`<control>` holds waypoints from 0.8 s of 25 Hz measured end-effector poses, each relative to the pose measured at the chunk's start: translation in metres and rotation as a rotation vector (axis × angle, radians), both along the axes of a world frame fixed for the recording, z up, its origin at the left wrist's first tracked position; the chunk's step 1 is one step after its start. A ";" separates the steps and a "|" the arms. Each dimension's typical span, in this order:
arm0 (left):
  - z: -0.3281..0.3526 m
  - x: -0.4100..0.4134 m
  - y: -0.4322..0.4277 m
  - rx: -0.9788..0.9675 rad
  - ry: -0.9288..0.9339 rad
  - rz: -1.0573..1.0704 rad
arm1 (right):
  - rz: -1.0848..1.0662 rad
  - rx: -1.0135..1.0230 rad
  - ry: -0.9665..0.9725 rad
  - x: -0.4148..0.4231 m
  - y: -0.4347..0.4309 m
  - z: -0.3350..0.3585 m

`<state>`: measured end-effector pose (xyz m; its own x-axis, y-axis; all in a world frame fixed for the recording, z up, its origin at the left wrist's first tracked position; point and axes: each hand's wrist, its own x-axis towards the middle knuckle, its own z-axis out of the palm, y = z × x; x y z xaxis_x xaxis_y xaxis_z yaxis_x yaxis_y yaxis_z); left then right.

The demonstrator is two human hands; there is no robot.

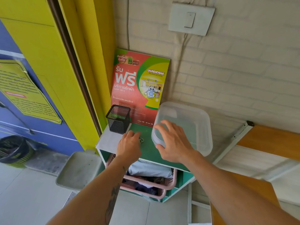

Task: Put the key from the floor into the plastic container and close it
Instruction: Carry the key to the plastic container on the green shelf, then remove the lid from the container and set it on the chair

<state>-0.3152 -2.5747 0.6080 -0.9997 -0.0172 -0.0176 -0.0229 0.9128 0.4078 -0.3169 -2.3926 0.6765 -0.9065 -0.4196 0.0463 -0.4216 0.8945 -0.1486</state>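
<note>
A clear plastic container [193,117] with its lid on stands on the right side of a green cabinet top [146,151]. My right hand [172,142] lies over the container's near-left corner, fingers spread on the lid and thumb at the lid's lower edge. My left hand [129,146] rests on the cabinet top just left of the container, fingers curled. A small metal key [141,140] on a ring pokes out from its fingertips; most of the key is hidden by the fingers.
A black mesh pen holder [118,119] stands at the cabinet's back left, in front of a red and green laundry poster [138,85] leaning on the brick wall. A pink basket [168,185] of clothes sits in the cabinet below. A wooden shelf [272,140] juts out at right.
</note>
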 end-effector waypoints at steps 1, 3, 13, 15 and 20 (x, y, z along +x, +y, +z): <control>0.001 0.000 0.000 0.010 0.014 -0.004 | -0.006 -0.001 0.000 0.000 0.000 0.000; 0.002 0.001 -0.001 0.044 0.053 0.000 | -0.018 -0.002 -0.004 0.000 -0.001 0.000; 0.013 0.020 0.024 0.695 -0.016 0.196 | -0.072 0.137 0.001 0.000 0.002 0.008; 0.014 0.018 0.031 0.836 -0.062 0.253 | -0.078 0.163 -0.009 0.000 0.003 0.008; 0.014 0.010 0.039 1.068 -0.117 0.321 | -0.048 0.185 -0.013 -0.001 0.004 0.010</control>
<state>-0.3048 -2.5357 0.6220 -0.9428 -0.1938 -0.2711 -0.2837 0.0404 0.9581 -0.3182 -2.3889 0.6862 -0.9257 -0.3761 -0.0395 -0.3769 0.9261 0.0153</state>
